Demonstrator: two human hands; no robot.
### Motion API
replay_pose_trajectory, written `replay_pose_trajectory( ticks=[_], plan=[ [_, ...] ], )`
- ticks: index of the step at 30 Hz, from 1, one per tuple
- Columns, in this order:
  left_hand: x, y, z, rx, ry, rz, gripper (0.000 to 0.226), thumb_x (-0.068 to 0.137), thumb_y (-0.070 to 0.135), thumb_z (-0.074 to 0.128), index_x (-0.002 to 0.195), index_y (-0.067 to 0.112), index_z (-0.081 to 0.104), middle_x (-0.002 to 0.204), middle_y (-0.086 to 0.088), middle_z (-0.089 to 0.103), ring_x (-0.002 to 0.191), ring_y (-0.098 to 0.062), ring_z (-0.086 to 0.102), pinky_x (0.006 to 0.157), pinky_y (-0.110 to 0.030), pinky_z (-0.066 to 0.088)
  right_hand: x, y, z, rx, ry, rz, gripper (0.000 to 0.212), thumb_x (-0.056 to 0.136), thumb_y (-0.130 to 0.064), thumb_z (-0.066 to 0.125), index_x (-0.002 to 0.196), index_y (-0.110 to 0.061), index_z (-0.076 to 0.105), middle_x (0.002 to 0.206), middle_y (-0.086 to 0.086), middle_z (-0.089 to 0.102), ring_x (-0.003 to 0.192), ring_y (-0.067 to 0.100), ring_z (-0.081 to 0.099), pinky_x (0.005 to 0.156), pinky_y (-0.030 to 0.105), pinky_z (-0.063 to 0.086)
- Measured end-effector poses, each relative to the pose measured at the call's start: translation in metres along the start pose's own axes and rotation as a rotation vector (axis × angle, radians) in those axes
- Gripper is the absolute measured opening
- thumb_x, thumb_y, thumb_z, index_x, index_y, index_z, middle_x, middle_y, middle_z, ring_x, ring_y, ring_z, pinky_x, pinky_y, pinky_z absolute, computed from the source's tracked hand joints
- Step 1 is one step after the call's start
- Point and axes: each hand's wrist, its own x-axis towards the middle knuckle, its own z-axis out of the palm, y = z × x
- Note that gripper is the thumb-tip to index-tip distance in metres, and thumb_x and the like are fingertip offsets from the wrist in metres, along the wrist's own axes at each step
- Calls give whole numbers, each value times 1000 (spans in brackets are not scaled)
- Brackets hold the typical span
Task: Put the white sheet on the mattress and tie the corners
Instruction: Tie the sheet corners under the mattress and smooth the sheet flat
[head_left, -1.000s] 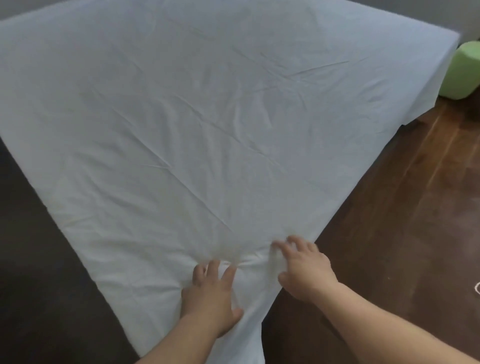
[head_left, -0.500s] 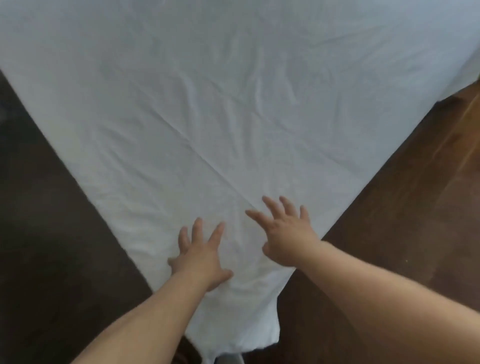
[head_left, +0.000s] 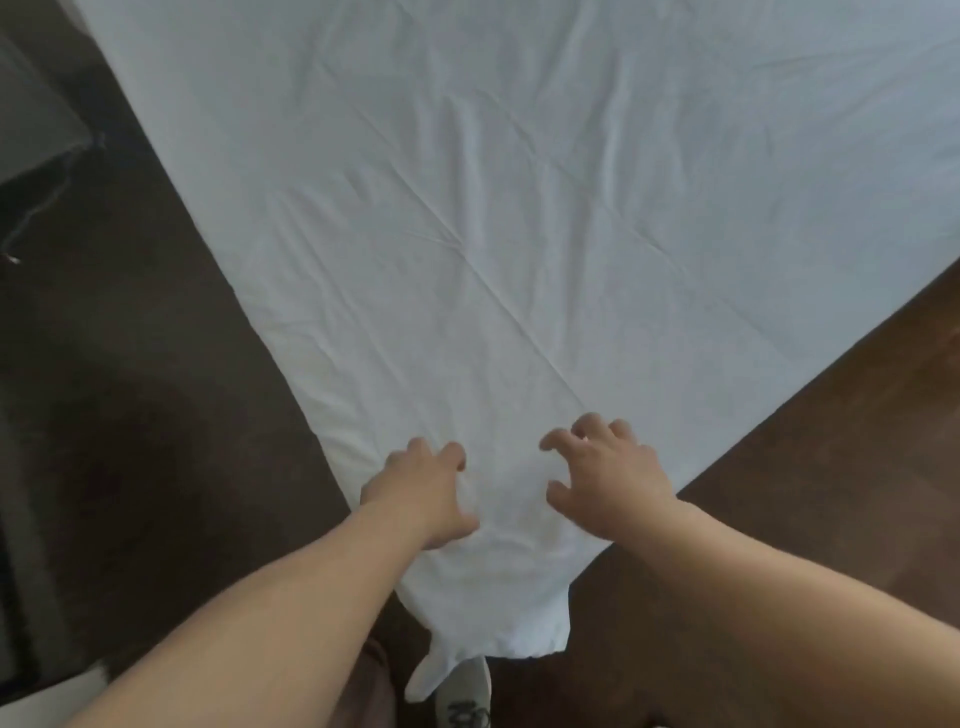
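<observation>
Dark wooden floor (head_left: 779, 493) fills the lower right of the frame and a darker stretch of floor the left, with the bed wedged between them like an arrowhead pointing down toward the bottom centre.

Nearest, at the bottom centre, the loose tip of the white sheet (head_left: 519, 234) hangs off the mattress corner, just above a white shoe (head_left: 467, 701). Above that tip the two hands rest on the cloth, set apart with a strip of bare sheet between them. The left hand (head_left: 415, 488) lies at lower centre-left, its fingers bent down into the fabric; the right hand (head_left: 608, 478) sits just right of centre, its fingers curled like claws. Whether either truly pinches the cloth I cannot tell.

The corner to be tied lies below both hands in the frame, toward the person, on the bed's diagonal. Both hands are about equally near it, so the pull would likely run straight back and down.

Beyond them the sheet spreads creased over the mattress to the upper edge.
</observation>
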Motion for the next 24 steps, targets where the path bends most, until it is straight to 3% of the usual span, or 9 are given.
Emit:
replay_pose_trajectory(
  ticks=[3,6,9,11,12,14,17,24],
  plan=[
    [24,-17,-4,-6,138,-52,100,71,66,73,150,50,15,150,0,11,139,-34,20,100,-57,49,30,5,-2,35,16,165,67,86,-57,57,146,-52,28,152,-2,24,137,32,29,103,50,43],
    [19,-28,28,-11,92,-59,100,72,66,72,151,50,12,153,2,9,138,-34,17,100,-54,51,16,-8,30,-28,-90,141,70,77,-53,61,141,-49,33,143,-1,32,131,32,33,103,46,45],
    [-2,-31,52,15,-8,39,93,73,62,71,151,45,22,149,1,19,133,-33,31,101,-47,51,-26,-26,51,-74,-293,44,62,78,-50,61,137,-44,42,136,-2,36,124,29,38,98,43,47],
    [-24,-40,44,-35,-182,63,91,72,63,72,150,41,30,147,1,34,127,-30,48,99,-46,52,-50,-42,41,-90,-560,2,56,86,-49,59,141,-39,49,145,0,36,130,30,38,105,47,45],
    [-37,-48,33,-71,-241,63,93,72,65,71,151,40,30,147,0,41,125,-29,54,100,-45,52,-58,-51,31,-79,-608,-23,54,90,-47,58,143,-37,50,152,0,34,134,30,38,109,49,43],
    [-61,-64,6,-136,-252,69,93,76,64,68,155,40,25,152,0,43,128,-27,55,103,-44,51,-65,-66,0,-27,-526,-27,55,93,-42,57,147,-36,47,162,-3,25,141,27,37,112,47,41],
    [-100,-98,-68,-194,-99,94,85,84,57,65,157,39,25,158,2,36,133,-24,52,105,-41,50,-65,-95,-78,-34,-259,36,57,95,-42,55,150,-37,41,164,-6,20,142,25,36,109,44,44],
    [-222,-188,-272,-265,287,45,74,93,55,61,156,39,27,149,0,40,116,-19,60,98,-38,53,-61,-215,-311,-25,157,-22,58,95,-40,58,150,-35,41,165,-2,17,139,30,44,107,44,45]
  ],
)
